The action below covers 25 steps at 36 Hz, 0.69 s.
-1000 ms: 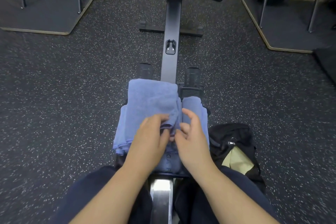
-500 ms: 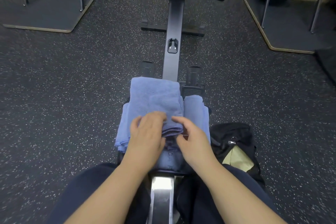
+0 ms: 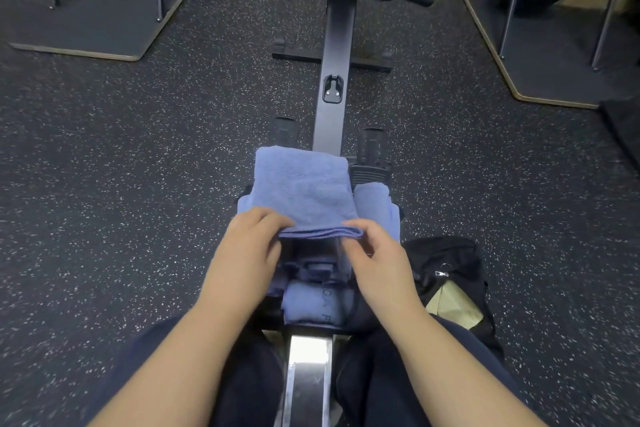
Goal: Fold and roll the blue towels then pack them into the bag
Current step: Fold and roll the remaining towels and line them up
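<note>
Grip: both my hands pinch the near edge of the folded blue towel (image 3: 301,191), one at each corner.
Left hand (image 3: 249,246): thumb under the layered edge, fingers curled over the top at the near-left corner.
Right hand (image 3: 372,253): thumb and forefinger nip the near-right corner, the other fingers loosely bent below it.
Folded towel: lies flat across the rowing machine (image 3: 334,80), its far edge reaching the rail beside the footrests; the near edge shows several stacked layers and is raised a little off what lies beneath.
Second towel (image 3: 377,208): a blue roll just beside the folded one on its right, touching it.
Third towel (image 3: 311,305): blue cloth with faint lettering, lower down between my wrists, close to my knees.
More blue cloth: peeks out under the folded towel on its left side; I cannot tell which piece it belongs to.
Bag (image 3: 450,270): black, on the speckled floor (image 3: 121,201) to my right, mouth gaping, something pale yellow-green inside, apart from the towels.
Legs: dark trousers either side of the shiny rail.
</note>
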Each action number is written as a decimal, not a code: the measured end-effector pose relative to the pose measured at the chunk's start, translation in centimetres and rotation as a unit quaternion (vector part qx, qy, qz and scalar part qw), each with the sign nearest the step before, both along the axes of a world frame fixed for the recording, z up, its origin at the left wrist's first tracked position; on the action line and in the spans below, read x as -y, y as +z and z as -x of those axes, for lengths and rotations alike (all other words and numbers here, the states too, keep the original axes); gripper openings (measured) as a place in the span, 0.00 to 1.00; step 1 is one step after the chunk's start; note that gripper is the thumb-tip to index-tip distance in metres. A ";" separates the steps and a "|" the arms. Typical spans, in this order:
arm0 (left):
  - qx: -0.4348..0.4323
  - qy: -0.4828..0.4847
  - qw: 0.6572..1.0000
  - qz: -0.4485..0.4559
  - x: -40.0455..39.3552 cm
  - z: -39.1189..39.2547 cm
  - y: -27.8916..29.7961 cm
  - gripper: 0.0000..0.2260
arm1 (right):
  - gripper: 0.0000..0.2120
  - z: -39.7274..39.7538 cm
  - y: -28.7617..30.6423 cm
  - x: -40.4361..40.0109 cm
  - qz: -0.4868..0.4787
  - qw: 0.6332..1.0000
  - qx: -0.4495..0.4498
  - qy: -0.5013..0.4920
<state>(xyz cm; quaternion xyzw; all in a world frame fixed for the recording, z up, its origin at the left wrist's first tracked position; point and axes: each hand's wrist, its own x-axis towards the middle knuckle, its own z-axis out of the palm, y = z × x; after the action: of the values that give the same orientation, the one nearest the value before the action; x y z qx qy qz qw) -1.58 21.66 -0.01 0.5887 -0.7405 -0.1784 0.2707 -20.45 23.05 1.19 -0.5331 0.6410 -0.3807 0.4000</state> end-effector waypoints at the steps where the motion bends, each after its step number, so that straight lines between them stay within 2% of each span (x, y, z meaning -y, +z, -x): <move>1: -0.004 -0.015 1.000 -0.002 0.1 -0.4 0.4 0.16 | 0.08 0.0 0.0 0.0 -0.003 1.000 -0.001 0.001; 3: -0.013 -0.042 0.999 -0.005 0.3 -1.1 1.1 0.17 | 0.10 0.2 -0.1 0.0 -0.014 1.000 -0.011 0.004; 7: -0.003 -0.072 0.997 0.002 0.4 -2.5 1.6 0.18 | 0.06 0.1 -0.2 0.1 -0.025 1.000 -0.016 0.008; 12: 0.019 -0.091 0.995 -0.023 0.2 -3.7 -0.1 0.18 | 0.06 -0.2 -0.6 0.0 -0.036 0.998 -0.043 0.034; 14: 0.026 -0.090 0.995 -0.034 0.2 -3.6 -0.8 0.16 | 0.06 -0.2 -0.7 0.1 -0.024 0.997 -0.064 0.039; 16: 0.039 -0.082 0.995 -0.037 0.3 -3.2 -1.0 0.09 | 0.07 -0.3 -0.6 0.3 0.010 0.996 -0.079 0.036; 18: 0.086 -0.069 0.994 -0.009 0.4 -2.9 -1.0 0.06 | 0.07 -0.4 -0.4 0.4 0.037 0.996 -0.081 0.028; 21: 0.156 -0.058 0.985 0.052 0.3 -2.0 -1.0 0.10 | 0.09 -0.7 -0.2 0.5 0.051 0.996 -0.074 0.021; 25: 0.145 -0.090 0.981 0.092 0.6 0.1 -0.3 0.12 | 0.14 -1.2 -0.3 0.6 0.048 0.998 -0.046 -0.013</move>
<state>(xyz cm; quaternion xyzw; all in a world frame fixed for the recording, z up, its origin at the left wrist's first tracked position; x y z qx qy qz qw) -1.63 21.04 -0.33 0.5118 -0.8352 -0.0459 0.1960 -19.20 22.48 0.86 -0.5605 0.6467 -0.3909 0.3389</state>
